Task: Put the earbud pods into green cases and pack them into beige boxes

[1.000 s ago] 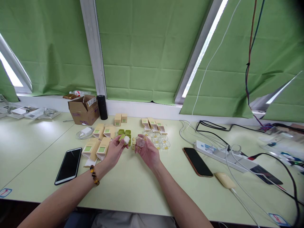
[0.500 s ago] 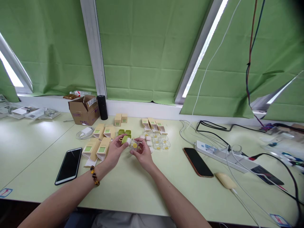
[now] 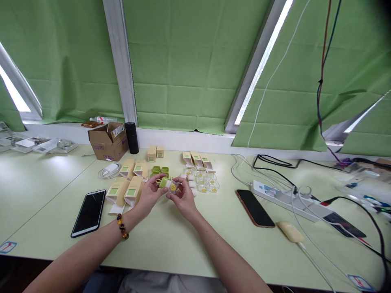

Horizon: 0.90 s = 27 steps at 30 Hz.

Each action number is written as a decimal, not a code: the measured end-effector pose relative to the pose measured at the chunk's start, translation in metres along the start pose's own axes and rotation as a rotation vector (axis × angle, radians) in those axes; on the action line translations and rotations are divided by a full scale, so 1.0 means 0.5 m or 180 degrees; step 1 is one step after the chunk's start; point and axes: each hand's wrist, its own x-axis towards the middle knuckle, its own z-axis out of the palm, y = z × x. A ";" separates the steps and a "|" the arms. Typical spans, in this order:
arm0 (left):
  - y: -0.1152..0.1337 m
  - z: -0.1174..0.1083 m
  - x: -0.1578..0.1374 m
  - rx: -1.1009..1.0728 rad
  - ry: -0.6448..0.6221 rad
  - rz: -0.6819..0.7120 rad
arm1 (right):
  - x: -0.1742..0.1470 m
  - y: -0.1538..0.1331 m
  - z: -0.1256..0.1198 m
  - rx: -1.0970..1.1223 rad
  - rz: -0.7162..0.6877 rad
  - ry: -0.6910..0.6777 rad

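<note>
My left hand (image 3: 150, 194) is closed on a small green cap (image 3: 164, 182) with a yellowish loop and a white insert. In my right hand (image 3: 185, 200) is a small clear jar (image 3: 173, 187) with a yellow round mark. Cap and jar meet end to end, tilted, just above the table; I cannot tell whether they are fully joined. Several green caps (image 3: 156, 169) sit behind my left fingers. Beyond my right hand are several white inserts (image 3: 192, 184), partly hidden by it, and several clear jars (image 3: 202, 188) in rows.
Open kraft boxes (image 3: 117, 189) stand left of my hands, with more kraft boxes (image 3: 196, 158) at the back. A tablet-like phone (image 3: 88, 213) lies left. To the right are another phone (image 3: 255, 208), a power strip (image 3: 281, 199), a mouse-shaped item (image 3: 289, 232) and cables.
The green cap with its white insert has tipped and moved right against the clear jar, closing most of the gap between them. Both hands have shifted only slightly.
</note>
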 end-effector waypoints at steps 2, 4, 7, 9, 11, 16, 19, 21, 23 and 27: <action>0.003 0.001 -0.001 0.0090 0.0012 0.0049 | 0.000 -0.001 0.000 0.0016 -0.0002 -0.0013; 0.006 0.002 -0.001 0.0168 0.0024 0.0099 | -0.001 -0.001 -0.001 0.0023 -0.0002 -0.0028; 0.009 0.004 -0.003 0.0211 0.0007 0.0107 | -0.002 -0.002 0.000 0.0044 -0.0006 -0.0023; 0.007 0.005 -0.004 0.0183 -0.0059 0.0043 | -0.003 -0.003 0.001 0.0091 -0.0019 -0.0008; 0.003 0.004 -0.004 0.0113 -0.0138 -0.0014 | -0.003 -0.004 0.002 0.0145 -0.0037 0.0009; -0.010 0.000 -0.002 0.0028 -0.0136 0.0145 | -0.002 -0.003 0.003 0.0158 -0.0058 0.0045; -0.008 0.001 -0.002 0.0064 -0.0165 0.0218 | 0.000 0.000 0.002 0.0164 -0.0046 0.0088; -0.005 0.003 -0.002 0.0074 -0.0162 0.0237 | 0.001 0.000 0.002 0.0189 -0.0043 0.0128; -0.005 0.005 -0.002 0.0090 -0.0115 0.0251 | 0.001 0.000 0.003 0.0232 -0.0056 0.0178; -0.015 0.007 -0.002 0.0187 -0.0097 0.0196 | 0.000 -0.006 0.006 0.0335 -0.0069 0.0239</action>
